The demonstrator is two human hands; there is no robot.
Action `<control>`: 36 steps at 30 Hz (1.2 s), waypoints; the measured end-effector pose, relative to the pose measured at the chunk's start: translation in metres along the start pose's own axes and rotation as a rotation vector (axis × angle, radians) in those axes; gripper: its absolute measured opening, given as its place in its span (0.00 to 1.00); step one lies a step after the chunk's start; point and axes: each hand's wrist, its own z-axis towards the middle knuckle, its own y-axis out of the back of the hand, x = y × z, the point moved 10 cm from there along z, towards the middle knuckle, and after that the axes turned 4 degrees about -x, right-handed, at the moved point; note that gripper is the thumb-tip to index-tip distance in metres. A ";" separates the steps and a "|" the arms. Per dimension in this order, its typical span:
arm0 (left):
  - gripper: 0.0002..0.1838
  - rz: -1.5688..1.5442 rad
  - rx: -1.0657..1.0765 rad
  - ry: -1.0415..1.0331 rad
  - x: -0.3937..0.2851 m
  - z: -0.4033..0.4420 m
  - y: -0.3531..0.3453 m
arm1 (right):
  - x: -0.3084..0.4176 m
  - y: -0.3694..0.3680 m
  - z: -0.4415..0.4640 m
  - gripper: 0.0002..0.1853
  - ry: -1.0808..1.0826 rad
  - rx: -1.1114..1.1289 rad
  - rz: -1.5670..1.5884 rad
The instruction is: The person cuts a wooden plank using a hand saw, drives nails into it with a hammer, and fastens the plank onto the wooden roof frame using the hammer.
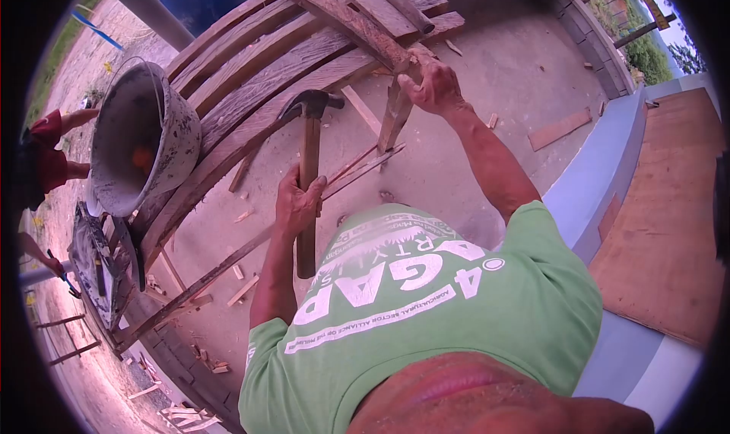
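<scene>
My left hand (298,200) is closed round the wooden handle of a claw hammer (310,141). The hammer stands nearly upright in view, its dark metal head above my fist, close to the stacked boards. My right hand (435,85) grips the near end of a rough wooden plank (357,27), with the fingers curled over it. Just below that end, a short upright timber (395,114) stands under the plank; whether they are joined I cannot tell. A thin wood strip (350,179) runs slantwise behind my left hand.
Long wooden boards (251,69) lie side by side. A mortar-stained bucket (144,141) sits at their left, beside a dirty tray-like object (99,270). Wood scraps (559,130) litter the concrete floor. A plywood sheet (661,221) is at right. Another person's arm (42,255) shows far left.
</scene>
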 end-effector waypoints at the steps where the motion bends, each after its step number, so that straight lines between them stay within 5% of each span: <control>1: 0.19 -0.007 -0.008 -0.002 -0.003 0.000 0.002 | -0.019 0.001 0.002 0.16 -0.114 0.061 0.027; 6: 0.20 -0.037 -0.011 -0.010 -0.012 0.001 0.003 | -0.031 0.022 0.025 0.13 -0.415 0.264 0.505; 9: 0.21 -0.072 -0.007 -0.017 -0.021 0.006 0.002 | -0.022 0.042 0.048 0.13 -0.165 0.026 0.423; 13: 0.19 -0.076 -0.017 -0.057 -0.047 0.010 0.005 | -0.030 0.030 0.056 0.13 -0.319 0.071 0.533; 21: 0.16 0.101 0.039 -0.161 -0.119 0.025 0.002 | 0.000 0.000 0.072 0.15 -0.167 0.222 0.406; 26: 0.23 0.223 0.038 -0.158 -0.145 0.034 -0.009 | -0.006 -0.024 0.068 0.14 -0.115 0.377 0.352; 31: 0.35 0.258 0.092 -0.252 -0.179 0.043 -0.015 | -0.007 -0.020 0.069 0.14 -0.065 0.284 0.288; 36: 0.37 0.307 -0.009 -0.366 -0.231 0.062 -0.009 | 0.007 -0.015 0.072 0.15 -0.053 0.320 0.213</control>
